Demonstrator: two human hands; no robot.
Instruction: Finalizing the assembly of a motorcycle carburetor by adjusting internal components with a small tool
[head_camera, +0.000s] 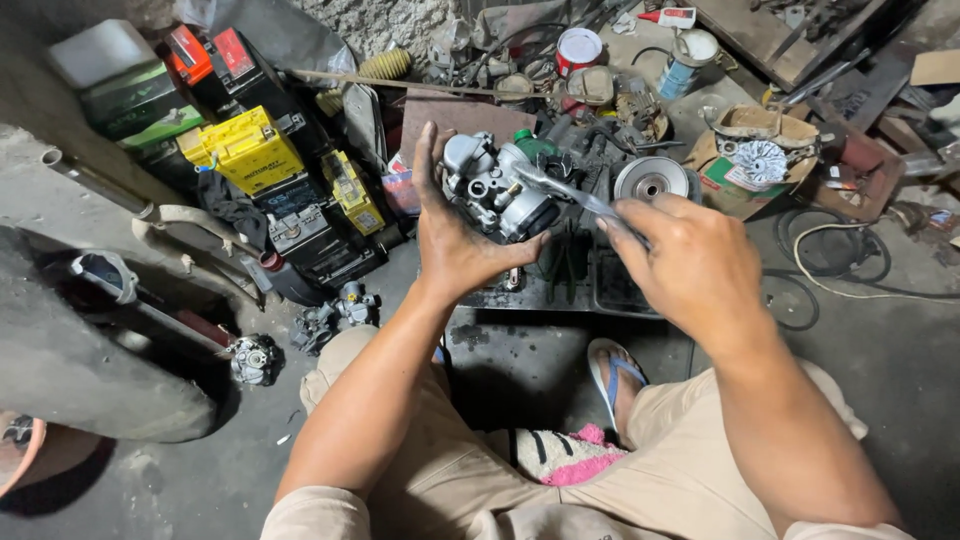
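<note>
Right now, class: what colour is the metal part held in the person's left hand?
Silver-grey metal part, resting in the left hand; the head view shows it best.

The silver cast-metal carburettor (497, 188) looks dull and grimy, the slim steel wrench (568, 192) brighter. The yellow plastic battery case (245, 148) is glossy; the grey concrete floor (880, 340) is rough and matt.

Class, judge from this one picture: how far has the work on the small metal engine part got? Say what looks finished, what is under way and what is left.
Done: the carburettor is off any machine and sits in the left hand. In hand: the right hand holds a metal tool against it. Left: its body looks whole, and other small parts lie on the floor, untouched.
</note>
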